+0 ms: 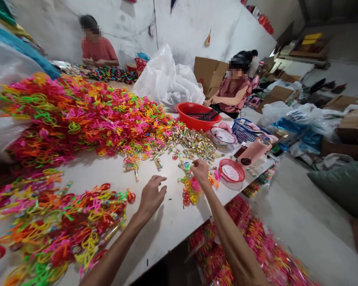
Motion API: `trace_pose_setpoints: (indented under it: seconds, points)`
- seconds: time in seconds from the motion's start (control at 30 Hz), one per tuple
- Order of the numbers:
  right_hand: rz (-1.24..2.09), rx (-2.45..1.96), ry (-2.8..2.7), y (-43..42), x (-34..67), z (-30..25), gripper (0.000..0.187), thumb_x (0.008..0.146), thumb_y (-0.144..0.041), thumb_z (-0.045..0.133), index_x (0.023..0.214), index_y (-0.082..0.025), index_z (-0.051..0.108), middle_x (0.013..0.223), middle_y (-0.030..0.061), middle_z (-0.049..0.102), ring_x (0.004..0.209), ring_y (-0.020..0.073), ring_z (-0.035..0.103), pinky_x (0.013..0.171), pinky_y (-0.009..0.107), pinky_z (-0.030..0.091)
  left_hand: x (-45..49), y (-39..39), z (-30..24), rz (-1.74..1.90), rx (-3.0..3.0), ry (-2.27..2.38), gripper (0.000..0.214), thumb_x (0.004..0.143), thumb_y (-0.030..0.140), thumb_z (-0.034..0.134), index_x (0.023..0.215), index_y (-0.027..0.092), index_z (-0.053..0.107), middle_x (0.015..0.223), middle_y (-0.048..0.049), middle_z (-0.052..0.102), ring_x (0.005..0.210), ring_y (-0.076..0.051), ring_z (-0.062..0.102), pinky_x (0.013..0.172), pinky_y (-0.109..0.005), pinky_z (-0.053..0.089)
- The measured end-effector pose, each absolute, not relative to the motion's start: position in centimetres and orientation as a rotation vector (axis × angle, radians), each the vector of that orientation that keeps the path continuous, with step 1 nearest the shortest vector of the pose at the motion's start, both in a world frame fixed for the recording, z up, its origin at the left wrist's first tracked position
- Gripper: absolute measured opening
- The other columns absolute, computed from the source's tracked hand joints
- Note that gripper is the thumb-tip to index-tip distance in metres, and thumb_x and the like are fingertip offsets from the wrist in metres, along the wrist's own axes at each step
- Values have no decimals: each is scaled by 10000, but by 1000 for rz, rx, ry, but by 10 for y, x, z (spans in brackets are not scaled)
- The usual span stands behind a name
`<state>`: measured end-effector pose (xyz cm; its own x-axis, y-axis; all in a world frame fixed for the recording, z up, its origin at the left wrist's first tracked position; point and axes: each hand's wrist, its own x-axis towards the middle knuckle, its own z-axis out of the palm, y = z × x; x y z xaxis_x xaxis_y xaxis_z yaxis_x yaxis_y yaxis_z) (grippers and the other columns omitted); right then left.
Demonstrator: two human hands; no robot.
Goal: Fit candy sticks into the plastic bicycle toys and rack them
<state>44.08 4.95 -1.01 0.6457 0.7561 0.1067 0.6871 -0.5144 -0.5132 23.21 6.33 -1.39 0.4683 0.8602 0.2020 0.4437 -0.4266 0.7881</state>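
Both bare hands are over the white worktable [167, 214], mid-table, between two heaps of neon plastic loops.

Left hand [150, 196]: fingers [160, 186] spread and loosely curled, hand palm-down above the table. No contact visible, nothing held as far as can be seen.

Right hand [200, 171]: fingertips [194, 166] bunched down in a pinch, just above a small cluster of red, yellow and pink plastic loops [191, 190]. There may be something small in the pinch, but the fingers hide it. Cannot tell what it is, or whether they have hold of anything.

The cluster sits just below the right hand, toward the near edge. A large heap of loops [86, 115] covers the far-left part of the table, and a second heap of loops [59, 222] lies at the left edge, beside the left hand. Small clear filled tubes [193, 145] are strewn along the large heap's right side, a few out toward the hands.

Toward the right end: red plastic basin [191, 113] holding a black comb-like piece [204, 115], round red basket [231, 171], blue mesh basket [244, 131], pink flask [253, 153]. One co-worker [234, 85] has a hand at the basin; another co-worker [100, 49] sits at the far end.
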Motion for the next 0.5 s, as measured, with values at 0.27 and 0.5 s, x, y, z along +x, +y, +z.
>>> trace_pose_setpoints:
  seconds: [0.27,0.5]
  points:
    - [886,-1648,-1451,44,397,-10,219,715,-257,555,897,-163,630,693,4,656,598,123,588,563,229,435,228,91,-25,331,2277,1001,327,767,215,486,1078,196,589,866,-40,606,768,-153,581,700,-257,425]
    - [346,-2213,-1333,62,437,-12,199,715,-235,546,843,-149,671,848,77,647,805,198,566,695,291,384,201,43,-33,423,2291,1352,310,855,342,370,1025,169,563,938,-73,571,904,-199,546,763,-306,398]
